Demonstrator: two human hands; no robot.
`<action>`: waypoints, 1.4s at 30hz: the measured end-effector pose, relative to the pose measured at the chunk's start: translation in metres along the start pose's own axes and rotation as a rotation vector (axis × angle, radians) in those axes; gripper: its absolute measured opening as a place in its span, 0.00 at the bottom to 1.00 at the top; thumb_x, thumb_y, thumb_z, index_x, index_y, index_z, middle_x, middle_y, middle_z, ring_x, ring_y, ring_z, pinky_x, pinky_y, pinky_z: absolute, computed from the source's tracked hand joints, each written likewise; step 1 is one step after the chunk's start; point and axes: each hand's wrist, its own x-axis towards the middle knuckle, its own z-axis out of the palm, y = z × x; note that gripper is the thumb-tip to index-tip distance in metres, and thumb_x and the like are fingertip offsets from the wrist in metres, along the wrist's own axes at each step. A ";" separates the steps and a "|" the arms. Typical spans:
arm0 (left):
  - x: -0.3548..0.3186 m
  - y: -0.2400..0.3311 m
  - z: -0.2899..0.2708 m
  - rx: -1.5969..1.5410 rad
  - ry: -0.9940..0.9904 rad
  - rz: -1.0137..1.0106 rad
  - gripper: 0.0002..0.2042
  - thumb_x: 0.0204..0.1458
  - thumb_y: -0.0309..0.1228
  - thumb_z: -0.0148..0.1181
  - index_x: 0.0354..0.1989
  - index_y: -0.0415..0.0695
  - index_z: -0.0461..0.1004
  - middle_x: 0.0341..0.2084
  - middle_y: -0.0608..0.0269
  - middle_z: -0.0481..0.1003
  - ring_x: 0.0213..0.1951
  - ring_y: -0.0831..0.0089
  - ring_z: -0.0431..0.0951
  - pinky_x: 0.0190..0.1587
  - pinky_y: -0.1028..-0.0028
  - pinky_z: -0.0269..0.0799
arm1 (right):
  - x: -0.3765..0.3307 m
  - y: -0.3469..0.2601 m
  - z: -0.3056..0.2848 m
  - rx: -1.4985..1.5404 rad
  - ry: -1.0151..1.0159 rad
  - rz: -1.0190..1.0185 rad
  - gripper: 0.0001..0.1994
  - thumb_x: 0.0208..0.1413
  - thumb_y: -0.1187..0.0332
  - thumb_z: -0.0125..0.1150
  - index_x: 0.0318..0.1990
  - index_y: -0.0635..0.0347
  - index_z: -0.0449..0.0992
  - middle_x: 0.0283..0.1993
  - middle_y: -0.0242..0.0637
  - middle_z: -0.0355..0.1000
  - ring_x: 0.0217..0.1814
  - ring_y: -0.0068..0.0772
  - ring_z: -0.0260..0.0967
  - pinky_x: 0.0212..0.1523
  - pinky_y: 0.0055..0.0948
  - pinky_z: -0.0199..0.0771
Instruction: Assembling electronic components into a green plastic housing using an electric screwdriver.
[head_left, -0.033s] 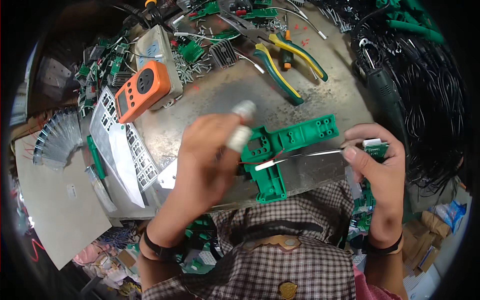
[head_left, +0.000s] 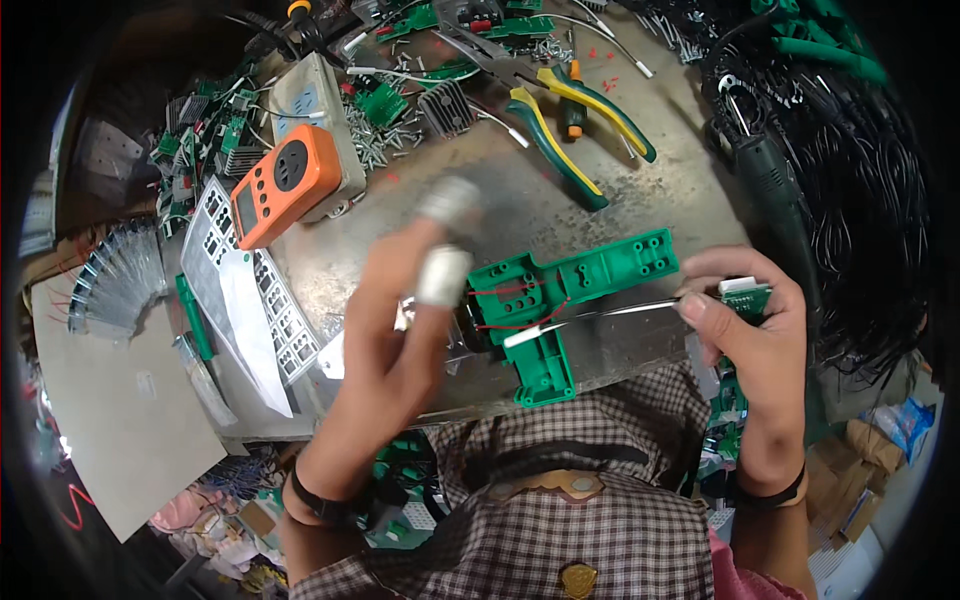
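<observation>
A green plastic pistol-shaped housing half [head_left: 560, 300] lies open on the metal bench, with thin red wires inside. My left hand [head_left: 400, 320], two fingers wrapped in white tape, grips the housing's left end; its fingers are motion-blurred. My right hand [head_left: 750, 330] pinches a thin pair of metal tweezers [head_left: 590, 318] whose tip reaches into the housing near a small white part. The same hand also holds a small green circuit board [head_left: 745, 296] against the palm.
An orange socket meter [head_left: 285, 185] sits at the back left beside a white perforated panel [head_left: 250, 290]. Yellow-green pliers [head_left: 570, 130], loose screws and green boards crowd the back. A dark cable bundle [head_left: 850, 200] and a green tool fill the right side.
</observation>
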 end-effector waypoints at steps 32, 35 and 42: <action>-0.025 -0.029 -0.028 0.498 -0.203 0.195 0.44 0.40 0.54 0.71 0.64 0.37 0.69 0.49 0.52 0.73 0.50 0.55 0.74 0.54 0.59 0.67 | 0.006 0.034 0.066 -0.195 -0.116 -0.263 0.17 0.52 0.81 0.67 0.51 0.65 0.77 0.32 0.31 0.78 0.34 0.14 0.70 0.38 0.18 0.69; -0.025 -0.030 -0.028 0.495 -0.212 0.199 0.43 0.40 0.53 0.71 0.63 0.37 0.69 0.49 0.52 0.74 0.49 0.55 0.75 0.53 0.60 0.68 | 0.009 0.033 0.069 -0.166 -0.130 -0.213 0.17 0.52 0.81 0.67 0.51 0.65 0.77 0.32 0.31 0.78 0.33 0.14 0.70 0.36 0.18 0.69; -0.026 -0.031 -0.031 0.571 -0.280 0.226 0.49 0.36 0.56 0.74 0.62 0.31 0.68 0.49 0.48 0.73 0.49 0.57 0.74 0.53 0.62 0.70 | 0.009 0.031 0.070 -0.191 -0.171 -0.206 0.18 0.52 0.81 0.66 0.52 0.65 0.77 0.32 0.30 0.77 0.32 0.13 0.69 0.35 0.17 0.68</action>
